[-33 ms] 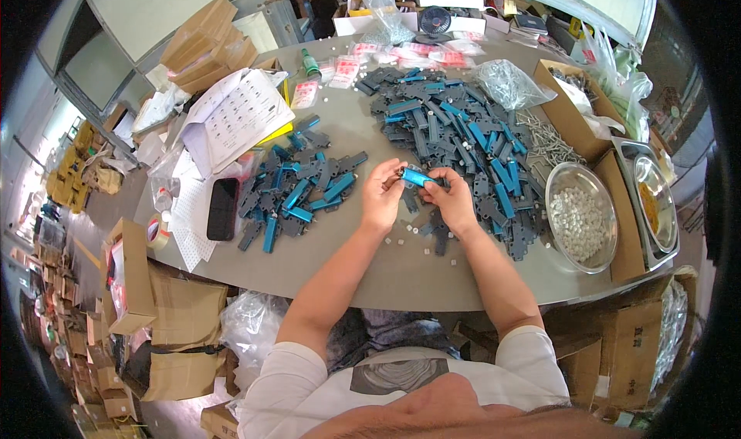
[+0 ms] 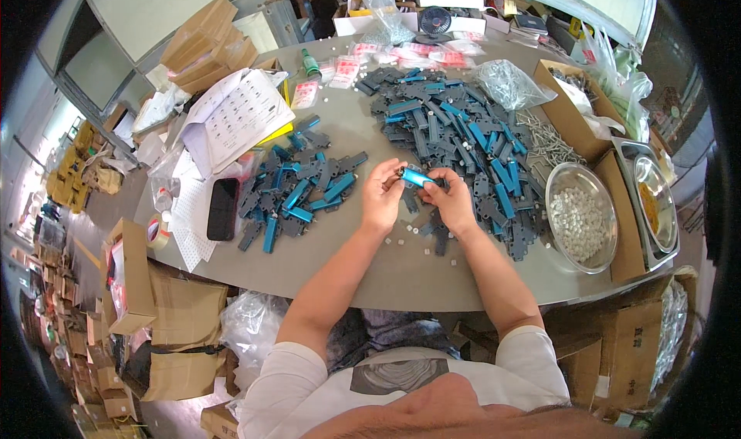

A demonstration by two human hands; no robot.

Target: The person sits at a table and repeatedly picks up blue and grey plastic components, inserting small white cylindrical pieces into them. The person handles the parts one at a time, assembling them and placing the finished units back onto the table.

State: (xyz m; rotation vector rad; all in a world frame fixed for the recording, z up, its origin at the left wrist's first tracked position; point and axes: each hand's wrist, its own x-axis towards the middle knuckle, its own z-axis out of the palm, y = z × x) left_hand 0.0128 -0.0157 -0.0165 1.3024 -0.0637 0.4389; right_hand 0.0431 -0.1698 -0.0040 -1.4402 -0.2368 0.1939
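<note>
Between my two hands is a small oblong part with a bright blue face and dark grey body [image 2: 417, 177], held above the table. My left hand [image 2: 380, 197] is closed, fingertips pinching its left end. The fingers and thumb of my right hand [image 2: 452, 201] grip its other end. A large pile of similar blue and grey parts [image 2: 432, 123] lies beyond and to the right. A smaller pile [image 2: 297, 184] is on my left. Tiny white pieces [image 2: 414, 229] are scattered on the table beneath my hands.
At right stand a steel bowl of white pieces [image 2: 579, 219], loose screws [image 2: 552, 140] and a cardboard box [image 2: 579, 103]. A black phone [image 2: 223, 209] and printed sheets [image 2: 239, 115] lie left. Small bags [image 2: 347, 72], a green bottle [image 2: 310, 63] and a fan [image 2: 434, 22] are farther back.
</note>
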